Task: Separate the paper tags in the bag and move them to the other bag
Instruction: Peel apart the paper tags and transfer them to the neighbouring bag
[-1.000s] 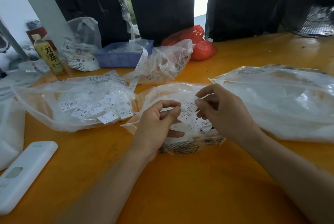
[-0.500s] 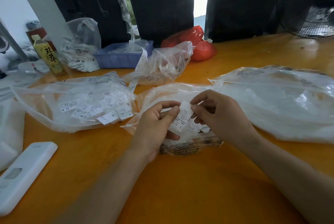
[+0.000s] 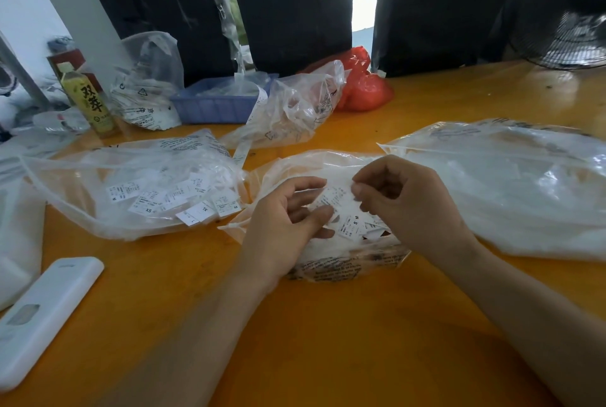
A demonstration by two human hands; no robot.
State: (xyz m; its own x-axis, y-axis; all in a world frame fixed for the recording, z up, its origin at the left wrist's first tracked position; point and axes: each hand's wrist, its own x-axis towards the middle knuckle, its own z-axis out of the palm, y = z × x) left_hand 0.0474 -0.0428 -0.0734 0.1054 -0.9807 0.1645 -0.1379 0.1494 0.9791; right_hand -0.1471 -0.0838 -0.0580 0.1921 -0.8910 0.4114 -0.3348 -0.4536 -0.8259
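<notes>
A clear plastic bag [image 3: 295, 164] lies open at the middle of the orange table, with loose white paper tags [image 3: 352, 224] inside. Over it my left hand [image 3: 285, 229] and my right hand [image 3: 406, 206] both pinch a small printed paper tag [image 3: 331, 198]. My left thumb presses its lower left end. My right fingertips grip its upper right end. To the left lies a second clear bag [image 3: 82, 183] holding several separated tags [image 3: 196, 209] marked with sizes.
A large clear bag [image 3: 508, 183] of white material lies at the right. A white remote-like case [image 3: 42, 318] sits at the front left. Behind stand a green bottle [image 3: 88, 101], a blue tray [image 3: 216, 106], crumpled clear bags [image 3: 295, 111] and a red bag [image 3: 364, 85].
My right hand lifted a tag out of the pile and my left hand took its other end. My left index finger has since lifted away from the thumb.
</notes>
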